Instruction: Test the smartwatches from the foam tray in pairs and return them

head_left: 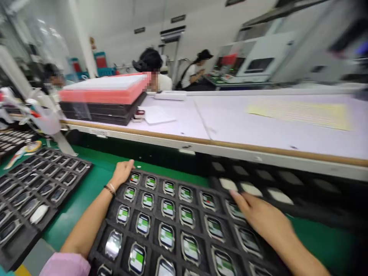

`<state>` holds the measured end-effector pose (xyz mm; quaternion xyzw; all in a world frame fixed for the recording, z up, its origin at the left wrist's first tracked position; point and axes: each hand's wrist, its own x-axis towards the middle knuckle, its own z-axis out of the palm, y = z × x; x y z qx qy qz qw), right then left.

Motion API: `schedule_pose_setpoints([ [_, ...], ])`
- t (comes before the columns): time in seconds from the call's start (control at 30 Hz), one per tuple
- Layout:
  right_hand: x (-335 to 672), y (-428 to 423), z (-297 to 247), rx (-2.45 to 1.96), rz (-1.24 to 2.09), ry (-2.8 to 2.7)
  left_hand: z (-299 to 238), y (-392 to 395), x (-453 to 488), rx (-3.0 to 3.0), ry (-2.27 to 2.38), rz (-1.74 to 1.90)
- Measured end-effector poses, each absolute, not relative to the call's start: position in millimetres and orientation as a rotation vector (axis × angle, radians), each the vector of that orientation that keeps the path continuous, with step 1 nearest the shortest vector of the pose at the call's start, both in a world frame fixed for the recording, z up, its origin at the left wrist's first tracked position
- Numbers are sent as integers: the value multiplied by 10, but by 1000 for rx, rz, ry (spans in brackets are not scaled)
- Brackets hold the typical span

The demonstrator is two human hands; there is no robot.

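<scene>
Across the green worktop (pixel 61 222), nearest the person, lies a black, foam-like compartment tray (pixel 199 218) of silver-rimmed, watch-shaped units (pixel 168 207), many showing green-and-white screens. It looks light for its breadth and may flex, so it would best be taken by opposite rims and kept level; the glassy units look slippery and scratchable, better lifted by their metal edges. The left hand (pixel 123 172) touches the far left corner, thumb outward; the right hand (pixel 261 214) is at the far right edge. How closed either grip is cannot be told, as most fingers are hidden. Just beyond the right hand, pale rounded pieces (pixel 280 196) sit in shadow. Well to the left, a second black compartment tray (pixel 17 247) carries similar dark-faced units. Behind runs a pale lilac shelf (pixel 230 119) bearing a red-and-black stack of sheets (pixel 100 96).
</scene>
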<state>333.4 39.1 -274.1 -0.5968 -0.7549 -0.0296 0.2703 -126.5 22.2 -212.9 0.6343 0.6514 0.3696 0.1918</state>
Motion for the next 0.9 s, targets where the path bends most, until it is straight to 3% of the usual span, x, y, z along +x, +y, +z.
schedule_pose_setpoints([
  [0.2, 3105, 274, -2447, -1766, -29, -2045, -2131, 341, -1346, 1822, 1800, 1049],
  [0.9, 3198, 105, -2486, -1661, 1, -2158, -2174, 237, -1292, 1790, 1796, 1150],
])
